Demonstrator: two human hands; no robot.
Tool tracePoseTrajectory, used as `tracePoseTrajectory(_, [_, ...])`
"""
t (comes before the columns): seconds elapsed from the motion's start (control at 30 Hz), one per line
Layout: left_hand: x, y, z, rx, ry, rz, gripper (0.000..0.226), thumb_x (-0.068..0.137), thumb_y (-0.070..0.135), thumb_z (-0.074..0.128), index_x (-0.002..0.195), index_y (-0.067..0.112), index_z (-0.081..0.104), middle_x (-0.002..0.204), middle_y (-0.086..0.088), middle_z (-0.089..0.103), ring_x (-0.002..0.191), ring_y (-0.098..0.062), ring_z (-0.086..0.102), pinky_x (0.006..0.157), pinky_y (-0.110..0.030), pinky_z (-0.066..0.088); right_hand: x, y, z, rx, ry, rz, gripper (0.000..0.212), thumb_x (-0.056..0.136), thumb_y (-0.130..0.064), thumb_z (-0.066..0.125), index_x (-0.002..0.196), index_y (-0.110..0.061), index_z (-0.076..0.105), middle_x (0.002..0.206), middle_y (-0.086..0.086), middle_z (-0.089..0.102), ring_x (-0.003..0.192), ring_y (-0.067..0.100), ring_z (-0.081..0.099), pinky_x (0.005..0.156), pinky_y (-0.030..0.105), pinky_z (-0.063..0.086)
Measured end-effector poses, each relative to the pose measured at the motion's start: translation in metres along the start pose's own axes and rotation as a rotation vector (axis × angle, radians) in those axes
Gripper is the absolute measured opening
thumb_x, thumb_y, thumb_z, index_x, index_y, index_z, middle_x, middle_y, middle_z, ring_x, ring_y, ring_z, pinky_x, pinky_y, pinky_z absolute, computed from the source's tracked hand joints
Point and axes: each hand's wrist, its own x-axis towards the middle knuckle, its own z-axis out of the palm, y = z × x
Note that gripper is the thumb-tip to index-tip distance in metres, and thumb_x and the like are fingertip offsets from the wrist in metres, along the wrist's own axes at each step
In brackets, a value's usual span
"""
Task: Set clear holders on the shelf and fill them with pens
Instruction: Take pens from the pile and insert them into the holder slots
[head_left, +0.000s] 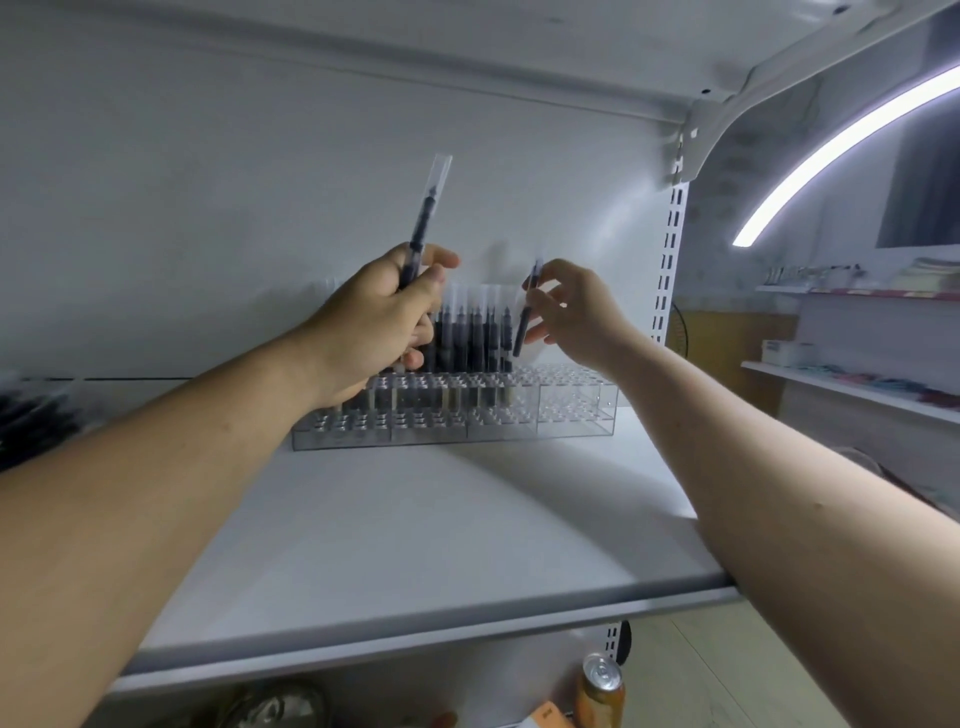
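A: So, where does the clear plastic tiered holder with its grid of holes stand?

B: On the white flat shelf, toward its 12 o'clock side, near the pale back wall. I cannot tell whether it is 1 piece or several set end to end.

A: And the stock in it?

B: A row of dark pens in clear sleeves stands upright in the back tier, from near the holder's 9 o'clock end to about its middle. The holes toward 3 o'clock show only clear plastic.

A: What about the left hand?

B: Its fingers curl round a dark pen in a long clear sleeve, which rises out of the fist and leans toward 1 o'clock. The hand hovers over the holder's 9 o'clock half. Whether more pens sit lower in that fist, I cannot tell.

A: The right hand?

B: It pinches a 2nd dark pen between thumb and fingertips. That pen hangs nearly upright, its lower end at 6 o'clock, just beside the 3 o'clock end of the standing row and above the holder.

A: Anything else?

B: An orange drinks can stands at 6 o'clock, below the shelf's front edge. A blurred dark heap lies at the shelf's 9 o'clock side, and a curved white light strip glows at 2 o'clock.
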Motion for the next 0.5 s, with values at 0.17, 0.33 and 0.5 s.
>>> tracePoseTrajectory(0.17, [0.003, -0.0049, -0.0004, 0.024, 0.024, -0.007, 0.025, 0.112, 0.018, 0.044, 0.132, 0.02, 0.059, 0.092, -0.006, 0.046, 0.065, -0.011, 0.039, 0.054, -0.026, 0.038, -0.0017, -0.0023, 0.0003, 0.025, -0.02, 0.056, 0.013, 0.11, -0.013, 0.048, 0.117, -0.009, 0.057, 0.093, 0.009, 0.074, 0.064, 0.015, 0.077, 0.076, 0.065, 0.056])
tracePoseTrajectory(0.33, [0.0021, -0.0061, 0.0008, 0.111, 0.047, -0.01, 0.029, 0.112, 0.013, 0.043, 0.137, 0.015, 0.058, 0.095, -0.006, 0.055, 0.067, -0.01, 0.045, 0.052, -0.022, 0.041, -0.0028, -0.0034, 0.0017, -0.004, -0.073, 0.078, 0.015, 0.111, -0.015, 0.042, 0.119, -0.009, 0.053, 0.104, 0.017, 0.073, 0.063, 0.015, 0.077, 0.074, 0.059, 0.057])
tracePoseTrajectory(0.5, [0.0015, -0.0063, 0.0018, 0.168, 0.064, -0.006, 0.028, 0.113, 0.014, 0.043, 0.133, 0.008, 0.062, 0.093, -0.005, 0.059, 0.062, -0.006, 0.049, 0.051, -0.02, 0.042, -0.0035, -0.0006, 0.0037, -0.082, -0.136, 0.069, 0.014, 0.112, -0.018, 0.042, 0.115, -0.011, 0.054, 0.097, 0.012, 0.075, 0.068, 0.015, 0.078, 0.073, 0.059, 0.058])
